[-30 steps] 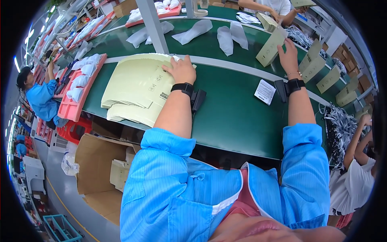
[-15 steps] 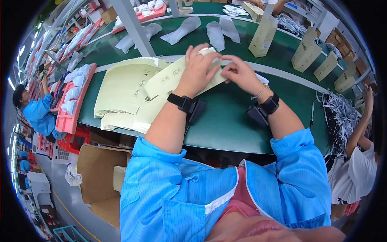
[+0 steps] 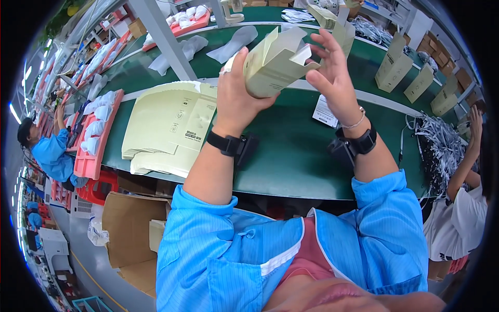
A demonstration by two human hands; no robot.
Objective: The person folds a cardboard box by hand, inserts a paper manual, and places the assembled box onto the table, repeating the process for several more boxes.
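Note:
A pale green carton (image 3: 270, 65), squared up into a box with its end flaps standing out, is raised above the green bench (image 3: 291, 156). My left hand (image 3: 236, 96) is closed round its near left side. By the flaps on its right is my right hand (image 3: 332, 78), fingers spread and curved; whether the thumb touches a flap I cannot tell. Left of my left hand lies a pile of flat cartons (image 3: 161, 122) in the same pale green. Under my right hand a white printed card (image 3: 324, 111) rests on the bench.
Across a grey rail, pale green boxes (image 3: 391, 67) and white foam sleeves (image 3: 234, 42) stand or lie on the far surface. A grey post (image 3: 161, 39) rises ahead left. Pink trays (image 3: 96, 140) sit at left, bundled cables (image 3: 442, 151) at right. Co-workers are on both sides.
The flat carton in my hands has been lifted off the pile and opened into a box shape. My right hand has come away from it with fingers spreading, uncovering the white card.

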